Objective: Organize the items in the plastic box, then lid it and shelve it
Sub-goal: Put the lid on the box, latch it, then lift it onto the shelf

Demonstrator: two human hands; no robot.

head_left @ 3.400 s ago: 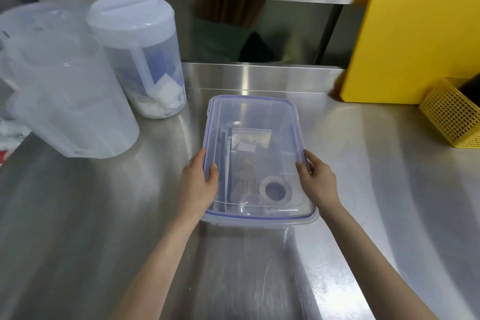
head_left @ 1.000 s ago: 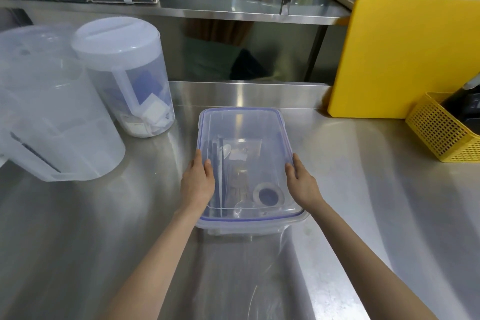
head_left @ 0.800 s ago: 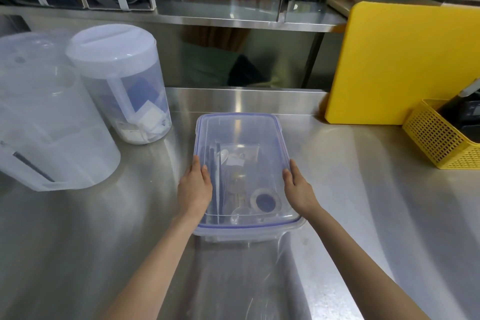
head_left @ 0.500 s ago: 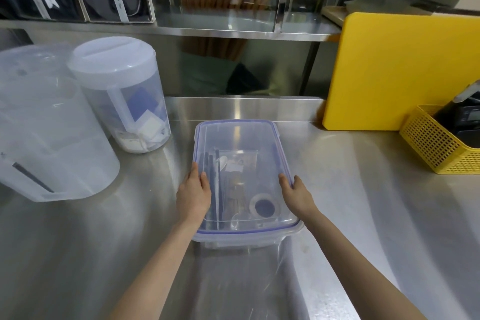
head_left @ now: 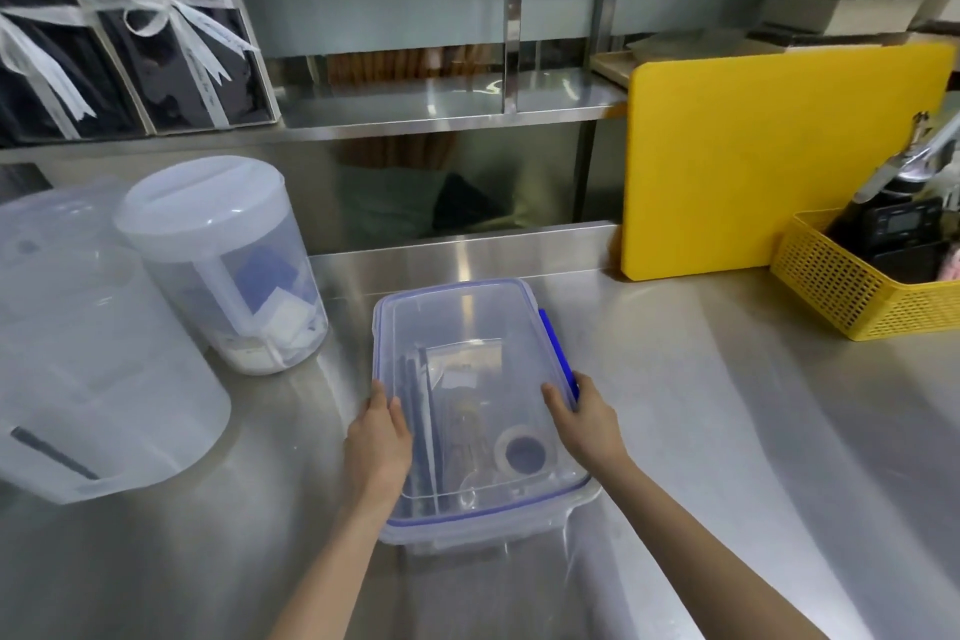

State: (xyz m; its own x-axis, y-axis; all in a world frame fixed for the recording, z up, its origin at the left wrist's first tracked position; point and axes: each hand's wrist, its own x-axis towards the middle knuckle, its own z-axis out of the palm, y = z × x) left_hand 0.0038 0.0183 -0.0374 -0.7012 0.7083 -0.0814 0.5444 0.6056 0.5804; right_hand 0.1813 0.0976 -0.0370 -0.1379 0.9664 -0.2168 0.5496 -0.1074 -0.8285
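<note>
Two jugs (head_left: 218,265) are crowding the table (head_left: 727,431) left of the box (head_left: 467,322); a yellow board (head_left: 769,156) and basket (head_left: 857,296) are blocking the far right, leaving bare steel between.

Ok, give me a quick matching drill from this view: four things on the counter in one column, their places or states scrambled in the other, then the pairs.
Things:
1. plastic box
2. cutting board
3. mesh basket
4. tape roll

Places or states:
A. yellow, leaning upright at the back
B. lying inside the box, near end
C. lidded, left hand and right hand on its sides
D. far right, holding dark tools

Pairs: 1-C, 2-A, 3-D, 4-B
</note>
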